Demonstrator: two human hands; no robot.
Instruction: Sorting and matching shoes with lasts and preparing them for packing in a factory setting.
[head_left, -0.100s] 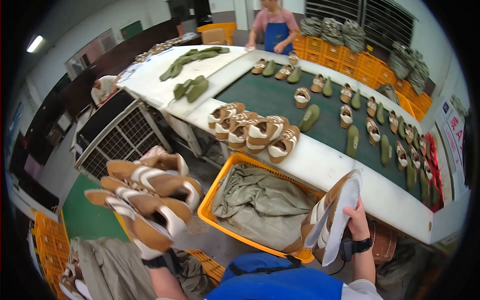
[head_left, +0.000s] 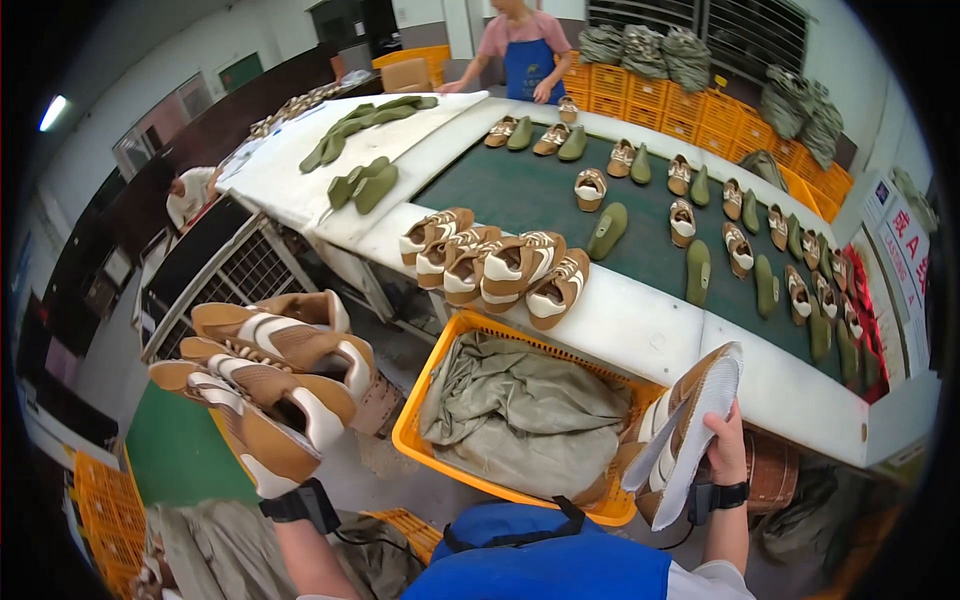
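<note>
On the left, a stack of several tan and white shoe uppers (head_left: 278,352) is held up over the floor. My left hand is hidden beneath them; only its forearm and black wristband (head_left: 300,504) show. My right hand (head_left: 728,450) is closed round more brown and white shoe uppers (head_left: 682,440), tilted with their pale grey bottoms towards the hand. Its thumb presses on that pale side. These uppers hang at the right end of an orange crate (head_left: 408,440), which holds a crumpled grey-green cloth (head_left: 520,405).
A row of tan shoes (head_left: 520,270) stands on the white table edge (head_left: 650,335). Beyond it, a dark green belt (head_left: 470,185) carries shoes and green shoe lasts (head_left: 608,232). A co-worker in a blue apron (head_left: 528,70) stands at the far side. Orange crates (head_left: 105,520) stand lower left.
The view has turned slightly, so the table and crate sit a little further left. The co-worker's arm now stretches out to the left over the table. Both my hands keep their shoe uppers.
</note>
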